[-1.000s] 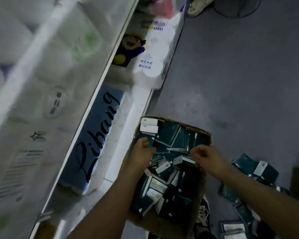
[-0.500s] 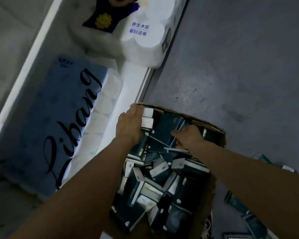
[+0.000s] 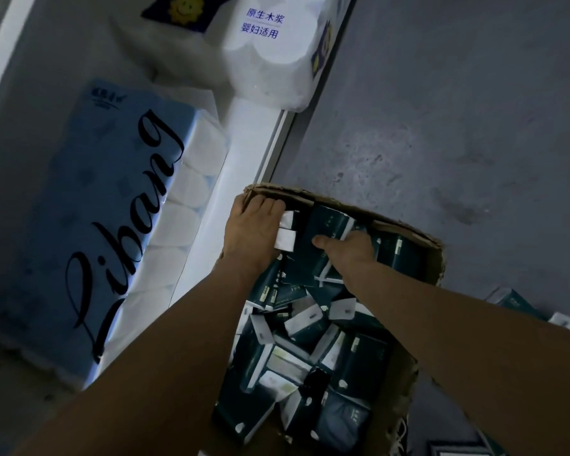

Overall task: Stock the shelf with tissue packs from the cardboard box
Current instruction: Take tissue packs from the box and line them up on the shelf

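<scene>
An open cardboard box (image 3: 433, 255) stands on the floor beside the shelf, filled with several dark green tissue packs (image 3: 310, 327) with white ends, lying jumbled. My left hand (image 3: 254, 230) is at the box's far left corner, fingers curled over two white-ended packs (image 3: 287, 232). My right hand (image 3: 348, 253) clasps an upright dark green pack (image 3: 328, 225) at the far end, thumb on its front face. The white bottom shelf (image 3: 241, 149) runs along the left of the box.
A large blue "Libang" tissue bundle (image 3: 96, 209) lies on the shelf, with a white toilet roll pack (image 3: 270, 64) behind it. Loose dark green packs (image 3: 515, 301) lie on the grey floor (image 3: 458, 110) right of the box.
Both hands have reached further to the far end of the box and closed on packs there. The view has tilted down and come closer to the box.
</scene>
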Available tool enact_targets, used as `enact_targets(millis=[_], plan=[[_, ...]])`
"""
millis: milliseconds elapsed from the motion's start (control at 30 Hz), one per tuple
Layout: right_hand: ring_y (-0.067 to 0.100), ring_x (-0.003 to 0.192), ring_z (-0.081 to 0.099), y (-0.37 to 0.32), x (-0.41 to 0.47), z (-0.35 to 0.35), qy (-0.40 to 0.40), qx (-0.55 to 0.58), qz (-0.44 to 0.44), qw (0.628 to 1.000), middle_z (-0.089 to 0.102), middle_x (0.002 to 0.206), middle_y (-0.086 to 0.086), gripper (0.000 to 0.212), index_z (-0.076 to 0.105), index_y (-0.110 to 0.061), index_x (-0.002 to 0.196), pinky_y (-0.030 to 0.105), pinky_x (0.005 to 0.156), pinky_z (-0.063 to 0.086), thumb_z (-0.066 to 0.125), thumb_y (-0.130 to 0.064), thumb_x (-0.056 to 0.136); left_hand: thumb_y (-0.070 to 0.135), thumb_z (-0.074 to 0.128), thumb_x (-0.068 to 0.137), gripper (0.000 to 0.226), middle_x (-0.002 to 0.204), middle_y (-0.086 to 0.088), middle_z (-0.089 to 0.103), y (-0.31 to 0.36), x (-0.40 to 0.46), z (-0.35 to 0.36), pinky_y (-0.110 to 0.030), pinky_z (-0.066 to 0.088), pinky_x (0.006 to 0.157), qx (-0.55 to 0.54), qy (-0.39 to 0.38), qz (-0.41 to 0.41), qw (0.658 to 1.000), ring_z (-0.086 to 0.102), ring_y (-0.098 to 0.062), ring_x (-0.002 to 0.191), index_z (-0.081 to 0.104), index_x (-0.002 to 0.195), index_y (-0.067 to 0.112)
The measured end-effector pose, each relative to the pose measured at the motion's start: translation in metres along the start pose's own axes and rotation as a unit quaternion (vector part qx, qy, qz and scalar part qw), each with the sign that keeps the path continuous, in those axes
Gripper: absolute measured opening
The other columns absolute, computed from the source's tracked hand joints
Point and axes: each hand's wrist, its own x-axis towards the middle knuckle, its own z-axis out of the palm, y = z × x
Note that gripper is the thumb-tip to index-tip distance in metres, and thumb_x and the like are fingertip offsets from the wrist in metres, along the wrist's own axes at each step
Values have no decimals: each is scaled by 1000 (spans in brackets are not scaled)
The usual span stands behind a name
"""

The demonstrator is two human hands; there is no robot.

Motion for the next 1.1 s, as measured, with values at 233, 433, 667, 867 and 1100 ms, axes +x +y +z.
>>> enact_targets(millis=[233, 433, 667, 867, 1100], plan=[[25, 89, 61, -4, -34, -31, 3, 12, -57, 998, 63, 102, 10, 38, 59, 0, 111, 35, 75, 56, 75, -14, 80, 49, 77, 73, 67, 124, 8, 60, 3, -30, -31, -41, 11, 118, -159, 33, -80, 983, 52, -17, 123, 47, 130, 28], [12, 73, 60, -2, -111, -67, -11, 80, -105, 991, 64, 88, 3, 16, 61, -8, 101, 16, 52, 48, 68, -6, 86, 59, 75, 65, 62, 104, 6, 56, 24, -112, -76, -35, 31, 91, -429, 73, -280, 856, 50, -19, 100, 41, 110, 32], [31, 90, 67, 21, -225, -90, -86, 74, -125, 986, 71, 95, 12, 4, 68, -15, 86, 40, 85, 54, 65, -18, 88, 32, 85, 73, 53, 108, -4, 68, 33, -247, -128, -39, 58, 84, -735, 47, -371, 565, 68, -20, 93, 52, 114, 22], [27, 86, 67, 32, -342, -83, -151, 53, -152, 975, 70, 94, 9, 6, 66, -17, 91, 38, 76, 54, 66, -22, 87, 31, 80, 77, 51, 108, -4, 72, 22, -371, -180, -38, 60, 75, -801, 65, -342, 487, 71, -19, 91, 51, 119, 24], [27, 87, 72, 52, -462, -84, -231, 10, -215, 949, 75, 97, 6, 39, 65, -20, 111, 40, 75, 59, 81, -26, 76, 30, 87, 70, 69, 116, -5, 73, 24, -501, -230, -31, 58, 66, -828, 98, -307, 458, 72, -21, 99, 55, 130, 21]])
